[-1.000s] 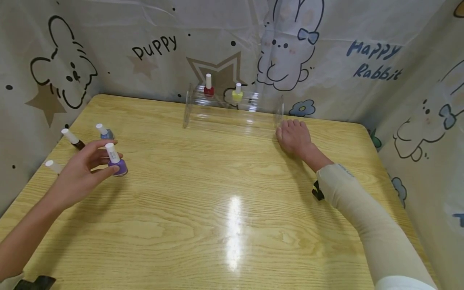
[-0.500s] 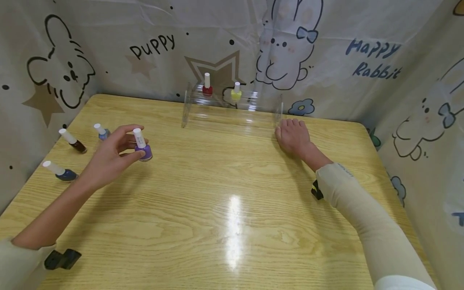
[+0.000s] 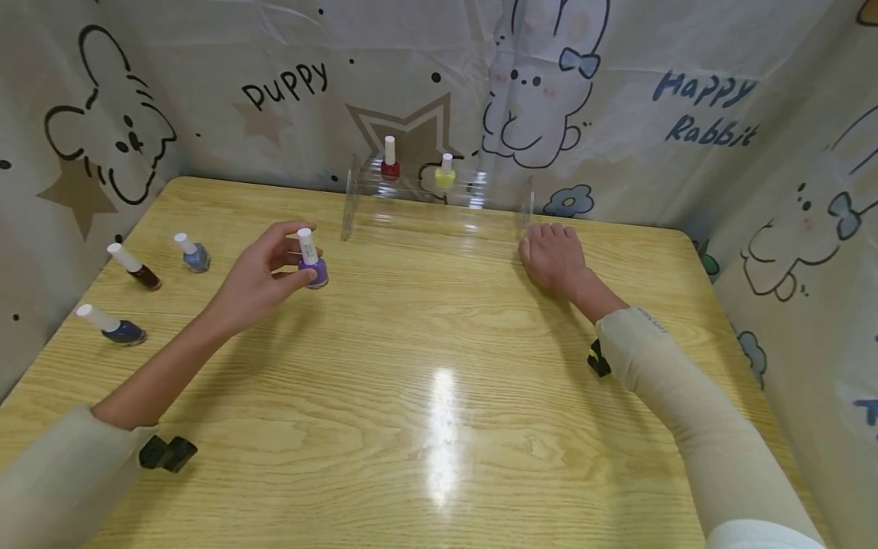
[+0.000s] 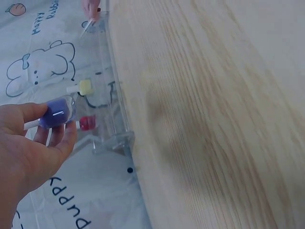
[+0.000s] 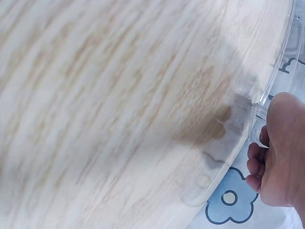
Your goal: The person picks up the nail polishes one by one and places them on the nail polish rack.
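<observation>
My left hand (image 3: 255, 280) pinches a nail polish bottle (image 3: 315, 272) with purple polish and a white cap, held upright above the table left of centre. In the left wrist view, thumb and fingers press on opposite sides of the purple glass (image 4: 58, 110). At the back stands a clear acrylic display rack (image 3: 350, 204). A red nail polish bottle (image 3: 390, 168) and a yellow one (image 3: 445, 178) stand on its upper tier. My right hand (image 3: 552, 255) grips the rack's right end, fingers curled in the right wrist view; the hand partly hides that end.
At the left of the wooden table (image 3: 384, 427) lie a dark brown nail polish bottle (image 3: 145, 276) and a dark blue one (image 3: 123, 332), both tilted. A light blue bottle (image 3: 197, 258) is close by. Printed cloth (image 3: 295, 38) hangs behind the table and along both sides.
My left hand has carried the purple bottle rightward and slightly back towards the rack, uncovering the dark blue and light blue bottles. My right hand stays at the rack's end.
</observation>
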`<state>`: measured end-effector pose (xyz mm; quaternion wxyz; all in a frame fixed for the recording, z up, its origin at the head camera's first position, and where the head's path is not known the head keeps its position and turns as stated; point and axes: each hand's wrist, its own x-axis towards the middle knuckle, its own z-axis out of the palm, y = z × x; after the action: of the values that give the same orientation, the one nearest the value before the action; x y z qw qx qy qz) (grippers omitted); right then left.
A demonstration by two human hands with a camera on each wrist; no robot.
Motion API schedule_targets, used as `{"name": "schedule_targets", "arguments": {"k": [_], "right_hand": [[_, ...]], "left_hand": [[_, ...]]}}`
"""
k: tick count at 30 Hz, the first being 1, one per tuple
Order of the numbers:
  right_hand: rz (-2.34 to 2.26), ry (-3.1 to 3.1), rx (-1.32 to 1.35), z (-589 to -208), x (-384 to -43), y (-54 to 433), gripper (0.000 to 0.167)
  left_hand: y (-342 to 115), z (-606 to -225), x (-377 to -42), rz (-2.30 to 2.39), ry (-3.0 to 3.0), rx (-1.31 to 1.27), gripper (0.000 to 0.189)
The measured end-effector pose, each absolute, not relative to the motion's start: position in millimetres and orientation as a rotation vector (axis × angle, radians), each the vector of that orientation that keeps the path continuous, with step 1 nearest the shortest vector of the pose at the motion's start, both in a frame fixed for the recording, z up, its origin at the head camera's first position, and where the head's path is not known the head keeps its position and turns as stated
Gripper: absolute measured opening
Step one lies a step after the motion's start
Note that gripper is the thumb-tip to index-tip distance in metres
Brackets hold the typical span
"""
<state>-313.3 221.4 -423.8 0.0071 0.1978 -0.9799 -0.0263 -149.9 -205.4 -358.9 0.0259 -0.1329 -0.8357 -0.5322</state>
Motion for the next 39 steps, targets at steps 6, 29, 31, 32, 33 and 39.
{"name": "schedule_targets", "arguments": {"k": [6, 29, 31, 32, 33, 39], "right_hand": [[-0.073, -3.061, 0.620, -424, -315, 222, 0.040], [-0.084, -3.081, 0.604, -421, -312, 221, 0.039], [-0.081, -3.082, 0.604, -421, -311, 221, 0.040], [-0.080, -3.082, 0.604, -421, -311, 221, 0.040], [-0.082, -3.082, 0.602, -421, -311, 222, 0.040], [-0.087, -3.075, 0.594, -423, -312, 221, 0.039]], "left_hand": [[-188, -359, -164, -1.709, -2.565, -0.398, 0.054], [-133, -354, -208, -1.718, -2.529, -0.661, 0.054], [-127, -353, -213, -1.715, -2.535, -0.690, 0.053], [-124, -353, -216, -1.715, -2.533, -0.710, 0.052], [-121, -353, -219, -1.706, -2.537, -0.727, 0.052], [-105, -348, -238, -1.594, -2.581, -0.812, 0.052]]}}
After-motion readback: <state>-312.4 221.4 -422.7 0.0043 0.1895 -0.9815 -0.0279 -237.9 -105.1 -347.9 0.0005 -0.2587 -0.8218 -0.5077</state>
